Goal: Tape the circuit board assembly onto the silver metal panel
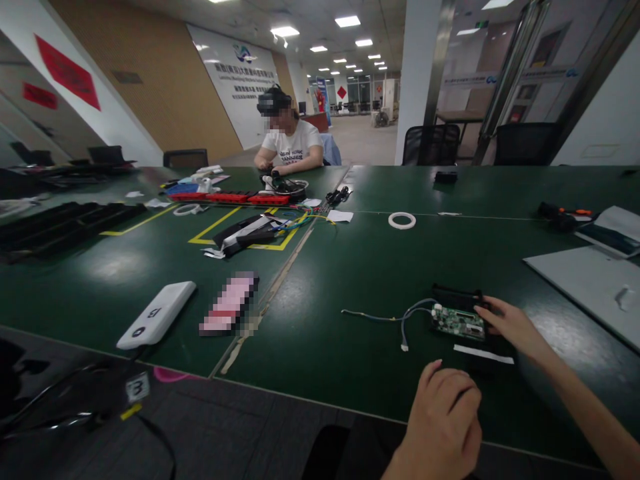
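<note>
My right hand (510,327) grips the right end of a green circuit board (457,322), with a fingertip on its edge. Just behind the board is a black casing part (457,295), partly covered by that hand; I cannot tell if the two are joined. From the board's left side a grey-blue cable (417,308) runs out across the table, splitting into branches with small white plugs. Close to the table's near edge is my left hand (440,420), apart from the board. Its fingers are curled in, and whatever they may hold is hidden. A white strip (483,354) lies between the hands.
A green table (320,320) spreads ahead. On it are a tape roll (402,221), a white power bank (157,315), a phone (230,303), a black-and-white bundle (247,233), red holders (227,198) and a grey panel (585,287). A person (290,140) in a headset sits opposite.
</note>
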Action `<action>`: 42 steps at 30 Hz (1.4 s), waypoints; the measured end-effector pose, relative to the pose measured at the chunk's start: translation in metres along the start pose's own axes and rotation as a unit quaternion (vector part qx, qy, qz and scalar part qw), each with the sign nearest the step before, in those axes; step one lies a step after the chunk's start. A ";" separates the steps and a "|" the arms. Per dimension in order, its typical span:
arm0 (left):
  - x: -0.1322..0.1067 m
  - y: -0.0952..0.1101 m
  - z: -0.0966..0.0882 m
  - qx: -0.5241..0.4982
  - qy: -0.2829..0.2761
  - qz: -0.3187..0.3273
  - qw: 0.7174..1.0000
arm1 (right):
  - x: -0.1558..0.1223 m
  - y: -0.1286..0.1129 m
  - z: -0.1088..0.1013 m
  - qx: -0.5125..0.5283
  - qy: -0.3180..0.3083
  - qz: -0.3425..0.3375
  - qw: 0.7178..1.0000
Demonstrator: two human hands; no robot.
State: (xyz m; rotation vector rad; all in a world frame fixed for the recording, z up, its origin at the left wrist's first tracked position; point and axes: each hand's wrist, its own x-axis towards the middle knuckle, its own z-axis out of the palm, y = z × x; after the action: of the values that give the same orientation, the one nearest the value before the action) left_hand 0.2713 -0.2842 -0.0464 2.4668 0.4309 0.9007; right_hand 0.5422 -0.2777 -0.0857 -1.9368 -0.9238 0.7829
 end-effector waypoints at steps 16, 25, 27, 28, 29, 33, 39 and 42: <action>0.034 -0.034 -0.024 0.096 -0.019 -0.131 0.987 | 0.001 -0.009 0.023 -0.239 -0.027 -0.110 0.964; 0.034 -0.042 -0.019 0.177 -0.070 -0.162 0.968 | -0.019 -0.027 0.034 -0.089 -0.121 -0.017 0.988; 0.034 -0.046 -0.022 0.186 -0.081 -0.158 0.966 | -0.021 -0.028 0.032 -0.098 -0.129 -0.032 0.986; 0.035 -0.048 -0.024 0.189 -0.087 -0.155 0.966 | -0.022 -0.028 0.031 -0.110 -0.130 -0.042 0.984; 0.035 -0.050 -0.026 0.192 -0.095 -0.151 0.965 | -0.022 -0.027 0.030 -0.125 -0.128 -0.053 0.982; 0.037 -0.055 -0.030 0.197 -0.122 -0.140 0.963 | -0.020 -0.020 0.019 -0.193 -0.093 -0.090 0.973; 0.038 -0.058 -0.030 0.200 -0.137 -0.139 0.960 | 0.005 0.034 -0.070 -0.274 0.081 -0.090 0.954; 0.037 -0.058 -0.030 0.203 -0.141 -0.140 0.959 | 0.025 0.082 -0.155 -0.348 0.249 -0.052 0.902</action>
State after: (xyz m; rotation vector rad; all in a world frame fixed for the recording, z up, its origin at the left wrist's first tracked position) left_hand 0.2713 -0.2098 -0.0379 2.7455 0.9087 0.3600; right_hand 0.7030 -0.3520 -0.0898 -2.4943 -1.0454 -0.1665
